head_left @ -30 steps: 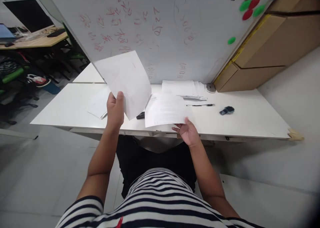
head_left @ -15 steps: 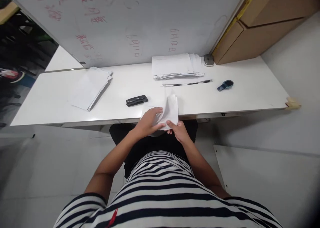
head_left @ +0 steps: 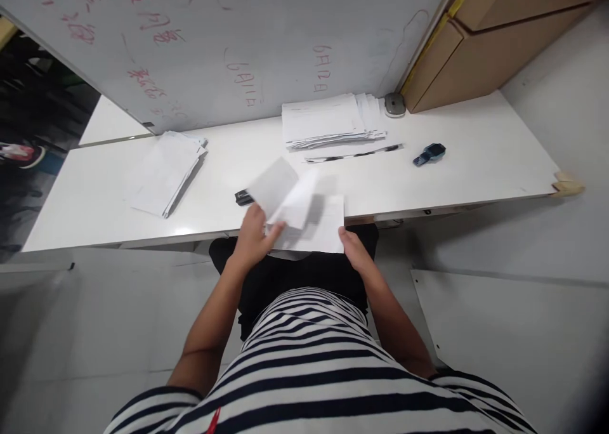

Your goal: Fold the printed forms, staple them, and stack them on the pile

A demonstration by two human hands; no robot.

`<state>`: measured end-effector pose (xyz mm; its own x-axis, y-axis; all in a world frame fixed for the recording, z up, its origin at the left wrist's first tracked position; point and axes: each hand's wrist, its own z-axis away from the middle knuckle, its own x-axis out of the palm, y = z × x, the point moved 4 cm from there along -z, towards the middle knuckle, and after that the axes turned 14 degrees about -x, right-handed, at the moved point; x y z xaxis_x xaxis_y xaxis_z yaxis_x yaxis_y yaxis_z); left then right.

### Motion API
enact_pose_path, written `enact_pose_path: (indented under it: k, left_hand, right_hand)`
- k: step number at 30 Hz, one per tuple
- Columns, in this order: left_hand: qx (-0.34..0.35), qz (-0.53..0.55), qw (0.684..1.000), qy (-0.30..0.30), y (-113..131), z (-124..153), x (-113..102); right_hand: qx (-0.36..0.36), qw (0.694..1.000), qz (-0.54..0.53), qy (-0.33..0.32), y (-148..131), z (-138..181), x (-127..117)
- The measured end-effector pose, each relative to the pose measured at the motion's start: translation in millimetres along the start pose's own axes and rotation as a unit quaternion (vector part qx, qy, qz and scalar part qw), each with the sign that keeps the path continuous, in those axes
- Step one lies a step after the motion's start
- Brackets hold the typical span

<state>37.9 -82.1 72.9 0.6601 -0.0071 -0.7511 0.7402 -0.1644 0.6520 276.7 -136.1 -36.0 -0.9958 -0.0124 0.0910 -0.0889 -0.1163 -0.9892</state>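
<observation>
White paper sheets (head_left: 328,231) are spread between my hands at the desk's front edge, over my lap. My left hand (head_left: 254,237) is closed on their left side, where upper sheets lift and fan out, blurred by motion. At the lower right corner my right hand (head_left: 354,247) pinches the paper, thumb on top. Partly covered by the raised sheets, a black stapler (head_left: 243,197) lies on the desk just beyond my left hand.
On the white desk (head_left: 476,161) are a left paper stack (head_left: 159,174), a back paper stack (head_left: 323,120), a thin black-and-white strip (head_left: 352,155), a dark watch (head_left: 429,154) and a small grey device (head_left: 394,105). Behind stand a whiteboard (head_left: 276,34) and cardboard boxes (head_left: 499,53).
My left hand has moved left and towards me, pulling upper sheets up and apart. My right hand has shifted slightly right to the corner. The raised sheets now cover part of the stapler.
</observation>
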Motion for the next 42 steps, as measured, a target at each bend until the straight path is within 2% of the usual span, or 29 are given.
enact_pose_path:
  k: [3, 4, 6, 9, 11, 12, 14, 16, 19, 21, 23, 27, 30, 33, 38, 40, 42]
  left_hand:
    - [0.095, -0.065, 0.985, -0.131, 15.7, 14.9, 20.3]
    - [0.100, -0.074, 0.982, -0.142, 17.2, 19.8, 26.1]
    - [0.080, -0.065, 0.989, -0.109, 13.0, 29.1, 32.7]
    - [-0.014, 0.002, 0.999, 0.047, -11.6, 46.0, 30.4]
    - [-0.113, 0.062, 0.981, 0.146, -36.2, 60.9, 28.3]
    - [-0.168, 0.098, 0.966, 0.169, -48.8, 68.2, 29.8]
    - [-0.267, 0.177, 0.936, 0.145, -69.9, 79.2, 38.6]
    - [-0.315, 0.239, 0.916, 0.069, -79.7, 83.1, 49.6]
    - [-0.285, 0.326, 0.900, -0.055, -72.1, 76.6, 56.3]
    - [-0.249, 0.392, 0.883, -0.073, -59.7, 67.4, 47.7]
    - [-0.219, 0.414, 0.882, -0.049, -47.2, 56.4, 31.3]
    - [-0.140, 0.284, 0.948, -0.031, -28.2, 31.8, 1.9]
    - [-0.033, 0.147, 0.988, 0.028, -23.5, 14.2, -6.6]
    - [0.043, 0.117, 0.989, 0.078, -22.8, 4.1, -3.3]
    - [0.042, 0.180, 0.977, 0.107, -20.3, 5.9, 0.1]
    - [0.000, 0.190, 0.977, 0.097, -23.8, 7.0, 1.9]
    - [-0.078, 0.206, 0.971, 0.089, -32.7, 7.5, 4.3]
  right_hand:
    - [0.015, 0.997, -0.069, -0.015, -2.4, -6.2, -12.2]
    - [0.019, 0.996, -0.082, -0.018, -4.4, -7.7, -13.0]
    - [0.018, 0.997, -0.074, -0.010, -9.5, -9.2, -11.5]
    - [-0.033, 0.999, 0.017, 0.015, -19.6, -7.7, -7.7]
    - [-0.076, 0.991, 0.107, 0.017, -26.2, -5.1, -6.4]
    - [-0.090, 0.985, 0.148, 0.014, -29.0, -3.5, -6.3]
    - [-0.104, 0.971, 0.215, 0.000, -34.6, -0.3, -6.3]
    - [-0.117, 0.958, 0.260, -0.025, -42.5, 3.1, -4.4]
    - [-0.156, 0.946, 0.276, -0.069, -61.5, 9.1, 3.5]
    - [-0.197, 0.942, 0.260, -0.084, -77.8, 12.2, 8.7]
    - [-0.243, 0.937, 0.241, -0.074, -94.1, 12.6, 10.1]
    - [-0.303, 0.933, 0.183, -0.065, -111.2, -0.7, 9.6]
    - [-0.302, 0.936, 0.160, -0.082, -103.7, -20.5, 18.5]
    - [-0.261, 0.947, 0.179, -0.045, -87.8, -38.4, 31.6]
    - [-0.202, 0.963, 0.175, 0.045, -77.4, -47.6, 45.4]
    - [-0.199, 0.964, 0.171, 0.049, -77.1, -47.4, 49.5]
    - [-0.212, 0.962, 0.170, 0.027, -75.3, -46.5, 54.8]
